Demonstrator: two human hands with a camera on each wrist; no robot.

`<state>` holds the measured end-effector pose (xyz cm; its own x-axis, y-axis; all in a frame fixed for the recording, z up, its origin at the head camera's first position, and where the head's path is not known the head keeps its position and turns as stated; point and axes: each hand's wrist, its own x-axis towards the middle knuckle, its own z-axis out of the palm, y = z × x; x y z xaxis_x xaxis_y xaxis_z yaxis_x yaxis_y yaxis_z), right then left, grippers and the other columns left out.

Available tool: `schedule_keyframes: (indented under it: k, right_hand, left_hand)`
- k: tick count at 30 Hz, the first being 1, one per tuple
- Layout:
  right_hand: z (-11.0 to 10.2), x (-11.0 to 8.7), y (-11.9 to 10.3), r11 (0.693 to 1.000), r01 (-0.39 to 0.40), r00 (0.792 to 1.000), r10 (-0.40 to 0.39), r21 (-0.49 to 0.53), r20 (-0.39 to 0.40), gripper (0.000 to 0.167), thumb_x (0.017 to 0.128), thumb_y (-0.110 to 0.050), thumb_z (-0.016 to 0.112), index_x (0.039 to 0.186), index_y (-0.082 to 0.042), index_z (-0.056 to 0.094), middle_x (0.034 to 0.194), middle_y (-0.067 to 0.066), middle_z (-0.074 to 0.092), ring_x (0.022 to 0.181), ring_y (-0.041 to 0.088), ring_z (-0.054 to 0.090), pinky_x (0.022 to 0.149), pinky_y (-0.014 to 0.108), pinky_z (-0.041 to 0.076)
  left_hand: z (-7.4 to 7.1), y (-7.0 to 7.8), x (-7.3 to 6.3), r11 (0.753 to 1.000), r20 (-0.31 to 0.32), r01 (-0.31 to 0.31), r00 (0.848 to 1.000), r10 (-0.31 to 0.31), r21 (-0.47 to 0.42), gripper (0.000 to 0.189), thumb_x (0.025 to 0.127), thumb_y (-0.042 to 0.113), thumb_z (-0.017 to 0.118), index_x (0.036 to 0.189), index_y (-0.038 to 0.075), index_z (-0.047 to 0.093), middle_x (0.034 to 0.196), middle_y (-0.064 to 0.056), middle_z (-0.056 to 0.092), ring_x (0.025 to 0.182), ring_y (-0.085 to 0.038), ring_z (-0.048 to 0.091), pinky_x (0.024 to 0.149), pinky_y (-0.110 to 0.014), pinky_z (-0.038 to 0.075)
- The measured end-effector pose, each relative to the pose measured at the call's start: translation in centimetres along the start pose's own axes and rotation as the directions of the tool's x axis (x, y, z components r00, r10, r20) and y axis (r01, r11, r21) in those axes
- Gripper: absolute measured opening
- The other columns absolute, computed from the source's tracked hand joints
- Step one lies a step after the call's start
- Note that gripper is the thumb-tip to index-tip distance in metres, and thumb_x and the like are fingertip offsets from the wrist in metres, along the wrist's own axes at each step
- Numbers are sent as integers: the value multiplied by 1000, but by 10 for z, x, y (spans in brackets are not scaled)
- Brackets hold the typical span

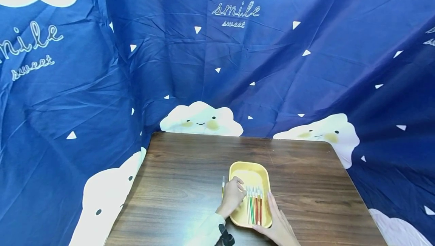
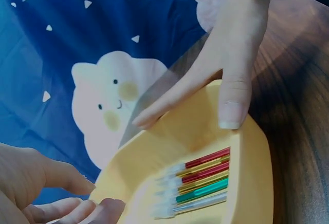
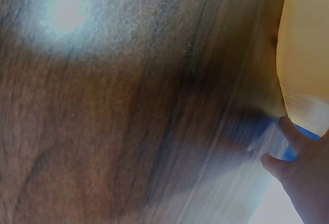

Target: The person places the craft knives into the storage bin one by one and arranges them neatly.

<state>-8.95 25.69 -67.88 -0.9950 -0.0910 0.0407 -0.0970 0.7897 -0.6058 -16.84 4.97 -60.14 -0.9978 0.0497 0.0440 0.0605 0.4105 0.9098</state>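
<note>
A yellow tray [image 1: 236, 219] holds a row of slim pen-like tools [image 1: 255, 206] with clear caps and red, gold, green and silvery handles. Over the tray's left side is my left hand [image 1: 233, 195], its fingers bent close to the leftmost tool. In the left wrist view, I see nothing between the thumb and fingertips of the left hand [image 2: 51, 193]. My right hand [image 1: 278, 223] grips the near right corner of the tray, thumb over the front rim and fingers along the outer side. Left of the tray, one gold-handled capped tool [image 1: 223, 189] lies on the table.
The tray stands on a dark wooden table [image 1: 176, 185] near its front. Behind and beside the table hangs a blue cloth [image 1: 224, 57] printed with clouds and triangles. A black strap [image 1: 225, 234] is on the left wrist.
</note>
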Motion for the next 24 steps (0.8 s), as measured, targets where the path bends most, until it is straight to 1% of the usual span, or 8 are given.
schedule_keyframes:
  k: [5,9,12,13,15,18,21,24]
  right_hand:
    - [-1,1,-1,1000,3,1000,-2,3,-3,129,76,-68,85,170,-17,14,170,20,28,143,53,43,106,75,36]
    - [-1,1,-1,1000,-9,1000,9,1,-1,129,75,-69,85,170,-18,14,171,19,29,143,54,43,106,76,36]
    - [-1,1,-3,1000,-27,1000,27,1,15,129,76,-70,84,171,-20,12,172,18,26,143,56,42,105,76,36]
    - [-2,1,-3,1000,-28,999,28,3,17,129,76,-69,84,171,-20,11,172,18,26,142,56,42,105,77,37]
    - [-3,1,-4,999,-31,999,31,6,21,129,76,-69,84,171,-20,11,172,18,26,142,57,42,103,77,38]
    - [-3,1,-5,1000,-27,999,27,10,18,129,76,-68,85,171,-19,12,172,18,27,141,56,44,102,76,40]
    - [-3,1,-6,1000,-30,999,30,10,15,130,75,-69,85,171,-19,12,170,19,30,139,55,46,99,75,42]
    - [-4,1,-6,999,-44,999,44,13,21,130,75,-69,85,171,-21,11,170,18,30,140,55,45,101,75,41]
  left_hand:
    - [-10,-1,1,999,-27,-10,1000,11,40,30,75,-7,78,99,5,67,77,-1,68,65,-11,59,63,-29,49]
    - [-17,-4,1,999,-58,-6,998,9,54,29,75,-5,78,99,8,68,78,1,68,71,-17,63,66,-32,50]
    - [-21,-10,0,998,-94,-39,995,45,57,28,74,-5,77,98,7,68,77,2,68,76,-21,67,70,-36,54]
    - [-19,-19,2,995,-114,-83,989,90,63,27,75,-4,76,99,9,69,77,4,67,76,-20,67,69,-35,54]
    - [-20,-23,2,991,-149,-122,980,129,56,25,74,-4,73,97,7,68,75,2,67,71,-15,64,67,-33,53]
    - [-22,-29,4,989,-192,-145,970,150,40,21,75,-4,69,94,6,69,72,0,67,62,-7,56,59,-30,49]
    - [-26,-27,6,997,-205,-79,975,82,23,19,75,-5,67,92,4,69,70,-1,66,60,-3,54,58,-29,49]
    - [-28,-31,8,999,-215,-24,976,34,48,17,77,-5,68,91,5,70,72,0,67,62,-8,55,60,-30,49]
